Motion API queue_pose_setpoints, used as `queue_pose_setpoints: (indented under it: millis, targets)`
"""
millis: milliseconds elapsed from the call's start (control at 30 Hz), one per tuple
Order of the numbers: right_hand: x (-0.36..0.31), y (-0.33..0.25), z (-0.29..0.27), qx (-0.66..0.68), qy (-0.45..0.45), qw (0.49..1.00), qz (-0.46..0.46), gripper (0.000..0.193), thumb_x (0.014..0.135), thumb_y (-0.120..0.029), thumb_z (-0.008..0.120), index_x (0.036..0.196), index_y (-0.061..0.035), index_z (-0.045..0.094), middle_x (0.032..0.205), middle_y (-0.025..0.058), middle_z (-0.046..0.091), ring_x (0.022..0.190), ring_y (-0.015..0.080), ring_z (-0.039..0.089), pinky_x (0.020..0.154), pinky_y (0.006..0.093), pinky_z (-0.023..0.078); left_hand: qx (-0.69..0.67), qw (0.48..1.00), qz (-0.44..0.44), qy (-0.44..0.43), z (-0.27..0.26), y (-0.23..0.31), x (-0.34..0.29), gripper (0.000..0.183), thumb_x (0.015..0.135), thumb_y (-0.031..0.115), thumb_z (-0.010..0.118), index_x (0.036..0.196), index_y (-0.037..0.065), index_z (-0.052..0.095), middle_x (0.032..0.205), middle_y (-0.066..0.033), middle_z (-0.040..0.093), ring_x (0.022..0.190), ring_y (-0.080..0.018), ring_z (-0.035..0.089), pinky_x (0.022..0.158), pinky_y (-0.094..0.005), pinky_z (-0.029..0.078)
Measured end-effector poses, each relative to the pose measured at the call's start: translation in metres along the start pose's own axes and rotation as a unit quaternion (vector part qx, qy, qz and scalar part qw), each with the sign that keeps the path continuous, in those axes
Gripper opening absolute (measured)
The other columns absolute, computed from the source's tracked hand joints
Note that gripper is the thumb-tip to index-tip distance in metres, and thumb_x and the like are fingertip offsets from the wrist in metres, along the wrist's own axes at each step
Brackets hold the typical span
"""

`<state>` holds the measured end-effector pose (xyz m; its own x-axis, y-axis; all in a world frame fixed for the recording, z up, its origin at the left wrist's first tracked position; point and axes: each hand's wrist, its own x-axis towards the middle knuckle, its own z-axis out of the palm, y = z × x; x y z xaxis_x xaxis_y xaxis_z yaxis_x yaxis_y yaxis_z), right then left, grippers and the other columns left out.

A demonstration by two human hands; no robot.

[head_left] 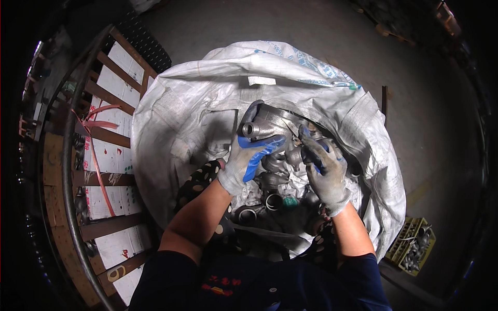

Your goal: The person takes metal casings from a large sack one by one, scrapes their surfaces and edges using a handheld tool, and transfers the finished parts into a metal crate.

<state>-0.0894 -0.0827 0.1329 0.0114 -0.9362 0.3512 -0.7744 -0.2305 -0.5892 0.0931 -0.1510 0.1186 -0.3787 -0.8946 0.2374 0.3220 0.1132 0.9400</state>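
A big white woven sack stands open in front of me, and several grey metal pipe fittings lie piled inside it. My left hand, in a grey glove with blue fingertips, grips one large grey pipe fitting and holds it up above the pile. My right hand, gloved the same way, reaches into the sack beside it, its fingers curled down among the fittings; whether it holds one is hidden.
A wooden crate of slats with white cartons behind them stands at my left, with a curved metal bar and a red strap across it. A yellow plastic crate with more metal parts sits on the concrete floor at lower right.
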Motion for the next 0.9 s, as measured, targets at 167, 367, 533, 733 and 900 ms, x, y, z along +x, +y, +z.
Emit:
queue_pose_setpoints:
  millis: [167,367,533,733,900]
  targets:
    - [0.01,-0.008,-0.006,0.055,-0.03,0.997,0.04,0.036,0.067,0.0,0.052,0.101,-0.0066,0.061,0.097,0.015,0.061,0.087,0.034,0.058,0.078,0.0358,0.046,-0.029,0.999,-0.027,0.014,-0.009,-0.014,-0.005,0.05,0.074,-0.002,0.061,0.121,-0.002,0.042,0.097,-0.0099,0.061,0.088,-0.0163,0.06,0.081,-0.0283,0.049]
    - [0.013,0.01,-0.01,0.133,-0.047,0.99,0.011,0.031,0.075,-0.006,0.053,0.104,-0.0097,0.062,0.092,0.0149,0.063,0.084,0.0298,0.061,0.07,0.0336,0.048,0.027,1.0,-0.013,-0.007,-0.015,-0.017,0.001,0.043,0.09,0.015,0.043,0.131,0.005,0.031,0.119,-0.0197,0.047,0.103,-0.0291,0.054,0.086,-0.0424,0.048]
    - [0.023,0.018,-0.026,0.229,-0.169,0.943,0.171,0.032,0.077,-0.002,0.047,0.106,-0.0017,0.06,0.085,0.0124,0.064,0.069,0.0164,0.061,0.063,0.026,0.047,-0.263,0.957,-0.115,-0.037,-0.008,-0.004,0.006,0.037,0.082,0.02,0.051,0.116,0.004,0.045,0.117,-0.0152,0.048,0.103,-0.0259,0.052,0.088,-0.0392,0.044]
    - [0.02,0.02,-0.025,0.5,-0.163,0.82,0.225,0.036,0.082,-0.014,0.054,0.113,0.0041,0.053,0.065,0.003,0.059,0.044,0.0007,0.04,0.039,0.0144,0.03,-0.063,0.995,-0.066,-0.051,-0.007,-0.005,0.002,0.047,0.09,0.026,0.037,0.131,0.004,0.03,0.123,-0.0196,0.043,0.107,-0.0306,0.05,0.088,-0.0443,0.045]
    - [0.013,0.029,-0.025,0.399,-0.119,0.876,0.244,0.029,0.078,-0.009,0.055,0.103,0.0047,0.058,0.072,0.004,0.061,0.058,0.0043,0.048,0.052,0.0178,0.037,0.089,0.995,-0.002,-0.055,-0.019,-0.008,-0.002,0.046,0.082,0.01,0.052,0.124,-0.002,0.038,0.11,-0.0145,0.055,0.097,-0.022,0.057,0.085,-0.0337,0.048]
